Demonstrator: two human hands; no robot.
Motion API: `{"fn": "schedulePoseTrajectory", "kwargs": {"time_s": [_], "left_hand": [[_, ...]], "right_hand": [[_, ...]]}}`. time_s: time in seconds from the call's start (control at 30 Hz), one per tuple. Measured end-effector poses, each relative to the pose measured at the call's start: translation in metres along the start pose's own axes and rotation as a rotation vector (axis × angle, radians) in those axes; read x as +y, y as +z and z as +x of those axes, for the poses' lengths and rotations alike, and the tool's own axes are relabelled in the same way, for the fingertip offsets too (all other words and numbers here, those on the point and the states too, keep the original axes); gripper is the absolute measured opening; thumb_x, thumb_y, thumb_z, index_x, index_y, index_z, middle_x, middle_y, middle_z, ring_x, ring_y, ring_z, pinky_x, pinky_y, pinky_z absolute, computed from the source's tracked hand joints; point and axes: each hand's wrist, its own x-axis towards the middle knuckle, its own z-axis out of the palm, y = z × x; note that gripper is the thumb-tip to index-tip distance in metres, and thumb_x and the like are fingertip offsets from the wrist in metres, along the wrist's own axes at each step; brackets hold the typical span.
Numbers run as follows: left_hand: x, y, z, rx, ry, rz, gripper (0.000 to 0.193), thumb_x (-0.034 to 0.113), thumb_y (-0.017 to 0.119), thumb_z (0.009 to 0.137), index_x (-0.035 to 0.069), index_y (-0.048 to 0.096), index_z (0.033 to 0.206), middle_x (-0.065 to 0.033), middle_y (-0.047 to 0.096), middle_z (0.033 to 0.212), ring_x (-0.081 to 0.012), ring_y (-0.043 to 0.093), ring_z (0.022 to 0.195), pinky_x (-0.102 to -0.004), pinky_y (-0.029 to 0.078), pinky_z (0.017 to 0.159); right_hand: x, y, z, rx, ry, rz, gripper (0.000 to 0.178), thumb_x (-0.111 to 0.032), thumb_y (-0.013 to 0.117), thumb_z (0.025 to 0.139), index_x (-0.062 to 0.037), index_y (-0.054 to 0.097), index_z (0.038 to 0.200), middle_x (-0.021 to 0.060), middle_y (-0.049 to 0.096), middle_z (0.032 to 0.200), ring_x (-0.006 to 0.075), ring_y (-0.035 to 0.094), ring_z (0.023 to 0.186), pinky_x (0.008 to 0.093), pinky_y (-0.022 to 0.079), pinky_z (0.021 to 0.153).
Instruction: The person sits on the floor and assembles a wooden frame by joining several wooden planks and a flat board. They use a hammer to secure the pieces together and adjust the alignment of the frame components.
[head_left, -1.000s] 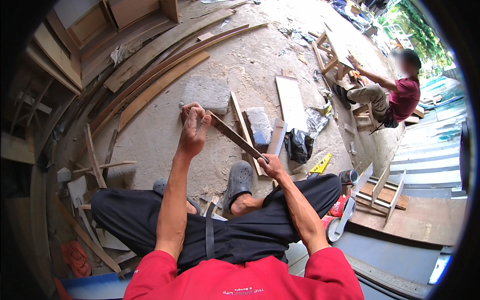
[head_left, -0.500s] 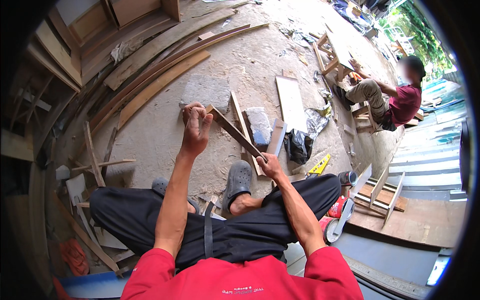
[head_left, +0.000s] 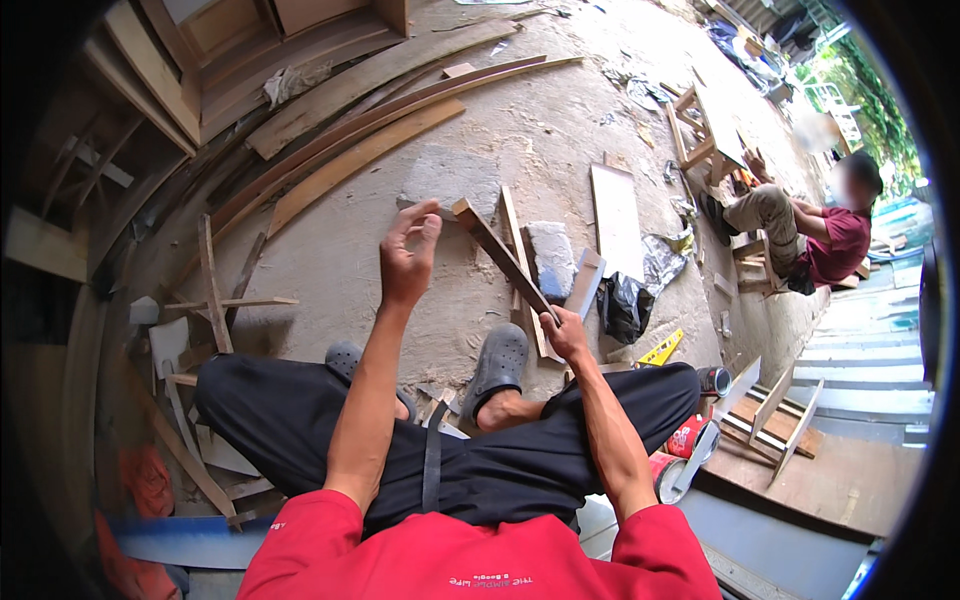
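Observation:
My right hand (head_left: 566,333) is closed around the near end of a narrow dark wooden strip (head_left: 505,257), which slants up and away to the left over the floor. Close to the strip's far end, my left hand (head_left: 408,258) is raised with its fingers loosely bent and apart. A gap shows between it and the wood. Beyond them lies a flat grey concrete slab (head_left: 450,178). To the right of the strip are a thin wooden batten (head_left: 512,220), a pale rough block (head_left: 550,258) and a short board with a grey face (head_left: 585,282).
Long boards (head_left: 370,160) lie at the far left. Wood scraps (head_left: 212,285) lean beside my left knee. Right of me are a yellow tool (head_left: 661,348), cans (head_left: 690,436) and a wooden frame (head_left: 770,425). A co-worker (head_left: 820,235) sits far right near a small bench (head_left: 705,135).
My left hand has come away from the far end of the wooden strip and its fingers have loosened. My right hand still grips the strip. The whole view has shifted slightly.

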Motion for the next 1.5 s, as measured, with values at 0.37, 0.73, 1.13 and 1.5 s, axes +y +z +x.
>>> {"fn": "schedulePoseTrajectory", "kwargs": {"time_s": [0.37, 0.73, 1.13, 1.5], "left_hand": [[0.009, -0.004, -0.001, -0.022, 0.208, 0.224, 0.014, 0.017, 0.069, 0.087, 0.006, 0.068, 0.096, -0.0061, 0.067, 0.102, -0.0166, 0.062, 0.093, -0.0294, 0.048, 0.079], [0.015, -0.003, 0.009, -0.241, 0.155, 0.205, 0.015, 0.018, 0.069, 0.087, 0.005, 0.062, 0.09, -0.0057, 0.063, 0.097, -0.0173, 0.06, 0.092, -0.0312, 0.046, 0.082], [0.015, -0.004, 0.014, -0.284, 0.233, 0.258, 0.016, 0.02, 0.069, 0.086, 0.006, 0.062, 0.089, -0.0043, 0.061, 0.094, -0.0182, 0.059, 0.091, -0.0327, 0.047, 0.079], [0.017, -0.006, 0.015, -0.261, 0.263, 0.272, 0.013, 0.013, 0.071, 0.083, 0.006, 0.061, 0.087, -0.0063, 0.059, 0.091, -0.0229, 0.058, 0.089, -0.0346, 0.047, 0.079]], "right_hand": [[-0.009, 0.002, -0.003, -0.015, -0.039, -0.033, 0.058, -0.056, 0.056, 0.087, 0.0014, 0.057, 0.076, 0.0194, 0.053, 0.061, 0.0282, 0.054, 0.055, 0.0408, 0.041, 0.054], [-0.004, -0.02, -0.013, 0.028, -0.048, -0.145, 0.058, -0.058, 0.059, 0.085, -0.0009, 0.057, 0.074, 0.023, 0.056, 0.063, 0.0442, 0.058, 0.066, 0.0462, 0.042, 0.054], [0.002, -0.024, -0.016, 0.06, -0.041, -0.151, 0.06, -0.06, 0.059, 0.084, -0.001, 0.057, 0.074, 0.0231, 0.055, 0.062, 0.0438, 0.058, 0.065, 0.0457, 0.042, 0.054], [0.003, -0.022, -0.015, 0.051, -0.031, -0.178, 0.062, -0.062, 0.057, 0.083, -0.0012, 0.058, 0.077, 0.0239, 0.056, 0.065, 0.0445, 0.059, 0.068, 0.0471, 0.043, 0.056]]}}
